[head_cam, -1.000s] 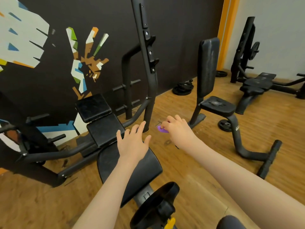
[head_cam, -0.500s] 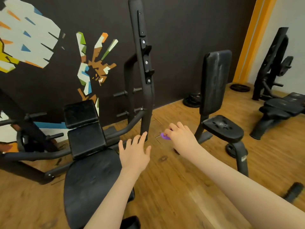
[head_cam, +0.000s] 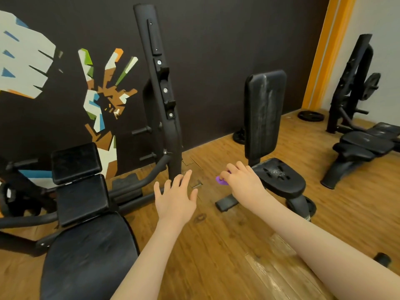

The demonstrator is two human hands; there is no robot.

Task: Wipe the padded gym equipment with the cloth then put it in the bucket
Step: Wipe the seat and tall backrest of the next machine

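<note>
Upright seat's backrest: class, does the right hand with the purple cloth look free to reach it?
Probably yes. The right hand grips the purple cloth in open air just before the seat pad; nothing stands between it and the backrest above.

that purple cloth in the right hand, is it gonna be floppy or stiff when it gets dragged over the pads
Probably floppy: the purple cloth is bunched small enough that the right hand hides most of it. It looks light, since curled fingers alone hold it up. It may crumple rather than lie flat on the seat pad, so spreading it with the open left hand could help.
</note>
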